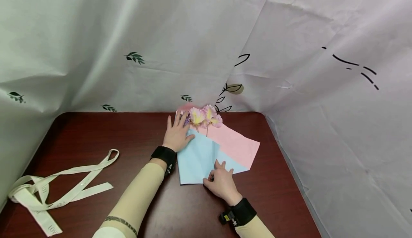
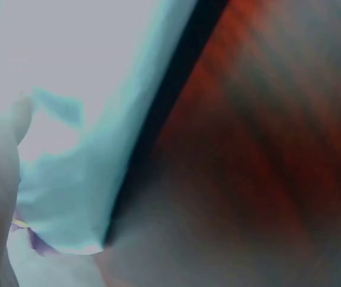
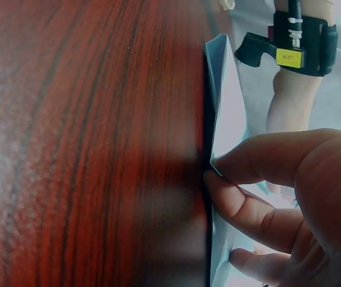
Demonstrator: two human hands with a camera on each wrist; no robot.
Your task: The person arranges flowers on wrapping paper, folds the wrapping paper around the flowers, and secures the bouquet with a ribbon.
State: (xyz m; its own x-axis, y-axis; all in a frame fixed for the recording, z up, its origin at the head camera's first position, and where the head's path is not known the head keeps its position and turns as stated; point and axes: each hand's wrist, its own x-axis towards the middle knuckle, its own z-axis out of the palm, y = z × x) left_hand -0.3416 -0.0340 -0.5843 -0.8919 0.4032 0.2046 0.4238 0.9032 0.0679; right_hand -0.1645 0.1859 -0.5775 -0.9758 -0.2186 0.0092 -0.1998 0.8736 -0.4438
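Note:
Light blue wrapping paper lies folded over a pink sheet on the table. Pink and yellow artificial flowers stick out past the paper's far edge, their thin stems running under the blue fold. My left hand lies with fingers spread over the paper's upper left edge and the leftmost flowers, partly covering them. At the near edge my right hand pinches the blue paper between thumb and index finger, as the right wrist view shows with the paper's folded edge. The left wrist view is blurred.
A cream ribbon with printed letters lies in loose loops on the left of the dark red wooden table. A pale cloth with leaf prints hangs behind the table and along its right side.

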